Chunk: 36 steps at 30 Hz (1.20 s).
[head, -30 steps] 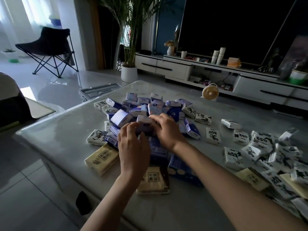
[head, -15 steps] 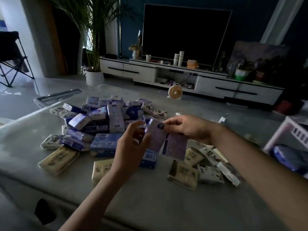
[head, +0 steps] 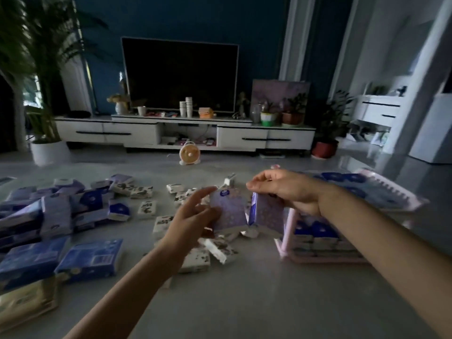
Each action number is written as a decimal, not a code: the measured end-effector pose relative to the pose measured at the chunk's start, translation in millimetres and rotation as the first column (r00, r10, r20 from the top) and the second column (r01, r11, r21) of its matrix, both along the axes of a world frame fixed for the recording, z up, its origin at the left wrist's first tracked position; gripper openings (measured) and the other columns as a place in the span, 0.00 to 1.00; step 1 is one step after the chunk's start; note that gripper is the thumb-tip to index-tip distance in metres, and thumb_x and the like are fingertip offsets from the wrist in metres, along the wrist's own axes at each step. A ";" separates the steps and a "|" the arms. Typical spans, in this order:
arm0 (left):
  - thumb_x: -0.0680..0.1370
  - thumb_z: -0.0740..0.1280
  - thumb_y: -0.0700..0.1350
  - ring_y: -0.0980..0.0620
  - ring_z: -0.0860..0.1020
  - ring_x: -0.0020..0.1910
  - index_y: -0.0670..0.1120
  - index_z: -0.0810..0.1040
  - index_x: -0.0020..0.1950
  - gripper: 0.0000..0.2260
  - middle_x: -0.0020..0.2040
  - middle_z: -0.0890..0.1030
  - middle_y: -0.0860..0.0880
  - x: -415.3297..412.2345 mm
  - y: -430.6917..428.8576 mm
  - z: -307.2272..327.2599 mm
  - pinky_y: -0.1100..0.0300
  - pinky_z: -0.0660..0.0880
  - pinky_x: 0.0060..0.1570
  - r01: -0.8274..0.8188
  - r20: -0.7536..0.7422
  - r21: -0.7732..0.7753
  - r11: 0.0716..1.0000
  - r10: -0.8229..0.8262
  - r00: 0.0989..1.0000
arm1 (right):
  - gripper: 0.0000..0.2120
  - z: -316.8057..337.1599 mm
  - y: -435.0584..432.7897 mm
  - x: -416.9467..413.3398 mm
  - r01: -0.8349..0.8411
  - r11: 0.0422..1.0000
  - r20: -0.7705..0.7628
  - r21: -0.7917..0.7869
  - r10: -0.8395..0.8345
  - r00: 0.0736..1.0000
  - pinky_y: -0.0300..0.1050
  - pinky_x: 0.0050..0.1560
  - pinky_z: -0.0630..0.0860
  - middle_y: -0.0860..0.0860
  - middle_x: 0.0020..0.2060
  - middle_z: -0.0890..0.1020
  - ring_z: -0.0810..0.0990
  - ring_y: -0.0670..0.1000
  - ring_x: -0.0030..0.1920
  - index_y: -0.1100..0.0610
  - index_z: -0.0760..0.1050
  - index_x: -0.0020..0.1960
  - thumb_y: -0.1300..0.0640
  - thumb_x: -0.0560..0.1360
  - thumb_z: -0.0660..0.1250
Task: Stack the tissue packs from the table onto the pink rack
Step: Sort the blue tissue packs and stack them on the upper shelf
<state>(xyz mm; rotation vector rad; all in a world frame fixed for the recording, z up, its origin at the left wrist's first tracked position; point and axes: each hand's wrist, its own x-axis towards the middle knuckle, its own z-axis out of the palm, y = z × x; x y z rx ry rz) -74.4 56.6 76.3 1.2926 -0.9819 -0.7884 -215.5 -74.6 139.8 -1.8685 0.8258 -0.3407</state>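
My left hand (head: 195,216) holds a lilac tissue pack (head: 228,210) upright above the table. Beside it, my right hand (head: 286,189) pinches a second lilac pack (head: 266,212) by its top edge, just left of the pink rack (head: 391,192). The rack stands at the right of the table, with blue packs (head: 315,231) stacked on its lower shelf and more on its top shelf. Several loose packs in purple, blue (head: 90,258), white and cream lie over the left and middle of the grey table (head: 244,302).
White packs with dark print (head: 215,248) lie right under my hands. Beyond the table a small round fan (head: 189,155) stands on the floor before a white TV cabinet (head: 186,133). A potted palm (head: 46,94) stands at the far left.
The view has swung right and the pink rack has come into sight. Both hands lifted a lilac pack each off the pile and carried them right, up to the rack's left end.
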 end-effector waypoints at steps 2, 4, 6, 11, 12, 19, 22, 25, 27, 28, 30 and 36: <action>0.77 0.61 0.36 0.52 0.77 0.35 0.49 0.71 0.62 0.16 0.43 0.79 0.44 -18.8 -23.8 15.6 0.65 0.74 0.30 -0.002 -0.014 -0.036 0.999 0.001 1.000 | 0.11 9.9 -15.7 -29.4 0.126 0.991 0.068 -0.048 -0.123 0.990 0.37 0.37 0.74 0.49 0.38 0.75 0.74 0.45 0.39 0.56 0.73 0.49 0.51 0.73 0.68; 0.77 0.61 0.35 0.53 0.77 0.33 0.49 0.72 0.61 0.15 0.42 0.79 0.44 -37.5 -48.5 31.1 0.68 0.73 0.27 -0.018 -0.012 -0.064 0.998 0.017 1.000 | 0.11 19.6 -33.5 -58.1 0.251 0.964 0.167 -0.083 -0.235 0.958 0.36 0.34 0.72 0.50 0.35 0.75 0.73 0.46 0.35 0.57 0.72 0.46 0.49 0.73 0.67; 0.77 0.60 0.35 0.55 0.77 0.30 0.49 0.71 0.60 0.14 0.39 0.78 0.46 -54.7 -72.9 45.4 0.68 0.72 0.26 -0.028 0.003 -0.098 0.995 0.028 1.000 | 0.12 26.3 -56.9 -82.0 0.372 0.923 0.248 -0.100 -0.339 0.908 0.38 0.32 0.69 0.51 0.32 0.74 0.72 0.47 0.32 0.56 0.70 0.39 0.48 0.74 0.66; 0.77 0.61 0.37 0.56 0.77 0.33 0.47 0.70 0.62 0.14 0.39 0.77 0.49 -89.4 -145.0 58.9 0.66 0.73 0.30 -0.068 0.152 -0.100 0.993 0.083 0.985 | 0.11 23.9 -112.8 -107.9 0.519 0.783 0.163 -0.343 -0.494 0.854 0.42 0.34 0.66 0.53 0.35 0.75 0.72 0.49 0.35 0.57 0.73 0.43 0.49 0.75 0.65; 0.77 0.61 0.37 0.55 0.77 0.35 0.45 0.69 0.64 0.16 0.42 0.78 0.48 -93.6 -160.9 57.0 0.64 0.73 0.32 -0.079 0.194 -0.081 0.994 0.094 0.976 | 0.10 21.1 -121.4 -105.9 0.504 0.773 0.147 -0.385 -0.488 0.860 0.41 0.34 0.66 0.52 0.34 0.74 0.72 0.49 0.35 0.57 0.72 0.41 0.51 0.75 0.65; 0.79 0.56 0.49 0.45 0.69 0.57 0.49 0.66 0.66 0.16 0.61 0.71 0.43 -99.8 -228.8 37.1 0.56 0.68 0.54 -0.318 0.837 0.145 0.937 0.055 0.544 | 0.09 -4.1 -168.2 -77.3 0.310 0.798 0.072 -0.517 -0.320 0.945 0.37 0.36 0.67 0.49 0.36 0.77 0.74 0.45 0.37 0.56 0.74 0.42 0.50 0.74 0.67; 0.80 0.52 0.51 0.44 0.60 0.64 0.50 0.63 0.69 0.18 0.67 0.64 0.44 -101.1 -229.8 29.5 0.52 0.59 0.62 -0.358 0.881 0.185 0.915 0.007 0.473 | 0.15 -22.6 -181.1 -75.2 0.364 0.692 0.177 -0.623 -0.329 0.928 0.41 0.47 0.71 0.54 0.46 0.80 0.77 0.49 0.49 0.62 0.78 0.48 0.49 0.77 0.63; 0.81 0.52 0.47 0.47 0.60 0.66 0.48 0.67 0.68 0.17 0.68 0.66 0.46 -99.8 -226.3 29.2 0.54 0.59 0.62 -0.331 0.827 0.074 0.941 0.127 0.547 | 0.13 -24.3 -177.7 -90.8 0.487 0.683 0.358 -0.544 -0.336 0.871 0.31 0.44 0.70 0.51 0.48 0.80 0.77 0.49 0.50 0.61 0.76 0.53 0.54 0.79 0.58; 0.81 0.53 0.45 0.50 0.60 0.64 0.48 0.71 0.65 0.15 0.66 0.69 0.48 -99.1 -223.6 29.2 0.56 0.59 0.60 -0.322 0.846 -0.015 0.947 0.184 0.501 | 0.10 -27.5 -172.2 -104.4 0.397 0.754 0.274 -0.524 -0.292 0.916 0.27 0.44 0.67 0.48 0.52 0.76 0.74 0.44 0.53 0.57 0.74 0.58 0.57 0.79 0.59; 0.80 0.54 0.46 0.51 0.60 0.65 0.48 0.71 0.65 0.15 0.66 0.69 0.50 -100.4 -221.6 30.1 0.57 0.58 0.61 -0.304 0.865 -0.045 0.952 0.189 0.465 | 0.11 -30.5 -169.6 -110.4 0.330 0.782 0.210 -0.529 -0.257 0.943 0.29 0.48 0.67 0.47 0.56 0.75 0.72 0.44 0.56 0.55 0.72 0.61 0.58 0.79 0.60; 0.80 0.55 0.47 0.51 0.59 0.66 0.50 0.70 0.66 0.15 0.67 0.69 0.52 -102.7 -219.7 31.0 0.57 0.57 0.62 -0.254 0.900 -0.044 0.966 0.149 0.411 | 0.15 -33.3 -164.8 -116.0 0.247 0.800 0.134 -0.546 -0.207 0.969 0.35 0.54 0.67 0.49 0.60 0.73 0.72 0.45 0.59 0.53 0.71 0.64 0.58 0.78 0.61; 0.80 0.55 0.48 0.51 0.60 0.65 0.49 0.73 0.62 0.13 0.66 0.70 0.52 -103.0 -223.1 30.4 0.55 0.57 0.63 -0.212 0.892 0.034 0.977 0.066 0.448 | 0.13 -32.6 -167.8 -112.2 0.213 0.786 0.088 -0.581 -0.200 0.976 0.35 0.54 0.67 0.50 0.61 0.76 0.73 0.46 0.60 0.54 0.73 0.63 0.59 0.78 0.60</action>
